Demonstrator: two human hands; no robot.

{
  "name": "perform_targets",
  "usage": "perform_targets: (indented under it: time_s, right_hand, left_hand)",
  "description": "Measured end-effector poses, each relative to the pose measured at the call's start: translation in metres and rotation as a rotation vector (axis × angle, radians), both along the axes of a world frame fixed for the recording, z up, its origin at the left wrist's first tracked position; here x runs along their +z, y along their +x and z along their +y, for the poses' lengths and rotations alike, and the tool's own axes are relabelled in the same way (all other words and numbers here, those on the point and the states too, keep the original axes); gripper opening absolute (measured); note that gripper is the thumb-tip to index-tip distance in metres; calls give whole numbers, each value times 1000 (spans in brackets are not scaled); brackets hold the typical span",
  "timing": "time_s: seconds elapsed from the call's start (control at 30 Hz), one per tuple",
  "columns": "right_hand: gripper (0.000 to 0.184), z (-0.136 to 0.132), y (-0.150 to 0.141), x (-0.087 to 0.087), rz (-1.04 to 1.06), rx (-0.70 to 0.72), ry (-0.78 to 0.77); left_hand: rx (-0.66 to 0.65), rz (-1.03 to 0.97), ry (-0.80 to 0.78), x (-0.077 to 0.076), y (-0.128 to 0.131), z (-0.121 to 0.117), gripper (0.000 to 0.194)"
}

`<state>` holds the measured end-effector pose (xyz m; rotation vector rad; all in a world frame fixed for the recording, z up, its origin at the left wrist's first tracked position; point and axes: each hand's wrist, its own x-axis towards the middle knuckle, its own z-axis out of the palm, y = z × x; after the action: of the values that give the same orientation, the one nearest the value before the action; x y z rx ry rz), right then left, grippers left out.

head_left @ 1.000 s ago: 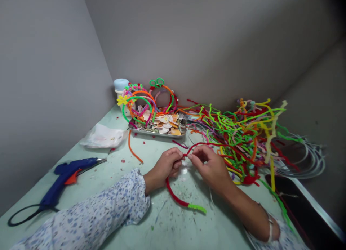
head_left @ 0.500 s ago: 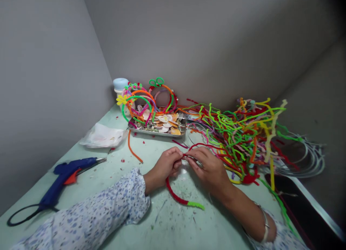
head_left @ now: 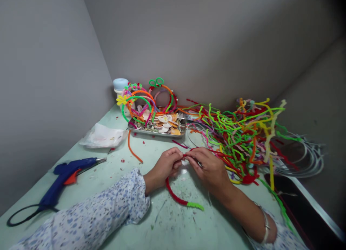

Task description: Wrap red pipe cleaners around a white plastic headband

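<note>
A red pipe cleaner (head_left: 177, 198) with a bright green end (head_left: 195, 206) curves down below my left hand (head_left: 168, 166). That hand is closed around its upper part, thumb and fingers pressed together. My right hand (head_left: 209, 167) pinches the red fuzzy stem just to the right, fingertips almost touching those of the left. Between the two hands only a short bit of red shows; the fingers hide the rest. Behind the right hand, red stems run toward a big tangled heap of pipe cleaners (head_left: 229, 124).
A blue glue gun (head_left: 63, 178) lies at left, near a white plastic packet (head_left: 104, 136). Behind, a metal tray (head_left: 158, 133) holds shells, with pipe-cleaner headbands (head_left: 137, 98) at it and a blue-lidded jar (head_left: 120, 85) beside. Coiled clear wire (head_left: 310, 160) and a dark flat object (head_left: 305, 210) sit right.
My right fingers have shifted slightly and closed more tightly on the red stem. The red strand behind that hand has dropped lower. My left hand stays almost still.
</note>
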<state>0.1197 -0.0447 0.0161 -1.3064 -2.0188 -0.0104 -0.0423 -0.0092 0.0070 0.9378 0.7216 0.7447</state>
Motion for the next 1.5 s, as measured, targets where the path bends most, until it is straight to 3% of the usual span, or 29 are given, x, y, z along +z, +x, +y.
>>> perform_targets:
  time_s: [0.47,0.87,1.23,1.5]
  right_hand:
    - [15,0,0,-4,-47,-27,60]
    - [16,-2,-1,0,46,-17,-39]
    - [16,1,-1,6,152,-34,-298]
    - [21,4,-2,15,453,-24,-629]
  left_hand:
    - [1,-11,0,0,-1,0,18]
    - [3,4,12,1,-1,0,16]
    - [14,20,28,1,-1,-2,16]
    - [4,16,34,0,-2,-2,15]
